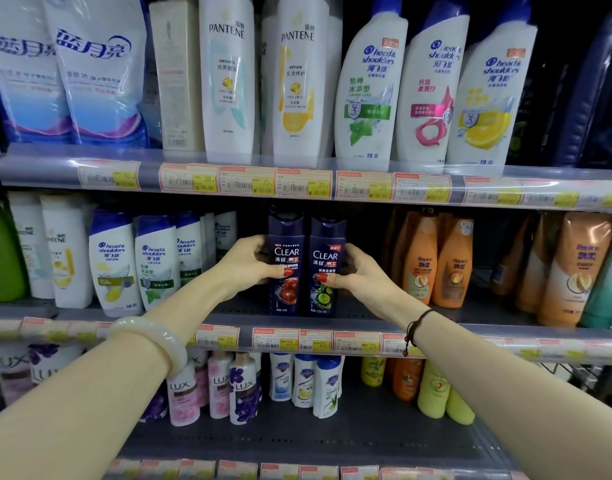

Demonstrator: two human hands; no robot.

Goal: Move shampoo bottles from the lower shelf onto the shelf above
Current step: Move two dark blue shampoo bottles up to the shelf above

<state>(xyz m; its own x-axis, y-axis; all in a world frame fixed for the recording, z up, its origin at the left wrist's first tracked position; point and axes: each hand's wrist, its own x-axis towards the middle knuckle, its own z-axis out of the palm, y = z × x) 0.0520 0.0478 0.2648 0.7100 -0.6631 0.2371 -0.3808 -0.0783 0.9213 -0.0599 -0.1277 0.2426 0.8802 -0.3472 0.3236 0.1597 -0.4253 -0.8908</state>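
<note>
Two dark blue Clear shampoo bottles stand side by side, upright, on the middle shelf [366, 318]. My left hand [249, 259] grips the left Clear bottle [285, 237], thumb across its front label, fingers behind it. The right Clear bottle [327, 240] is held by my right hand [358, 271], with the thumb on its front and the fingers around its right side. The shelf above [55, 168] carries large Pantene bottles [228, 81] and Head & Shoulders bottles [366, 91] in a full row.
On the middle shelf, small Head & Shoulders bottles [114, 261] stand to the left and orange Rejoice bottles [450, 265] to the right. Blue-white refill pouches [100, 74] fill the upper left. Lux bottles [183, 393] and other small bottles sit on the bottom shelf.
</note>
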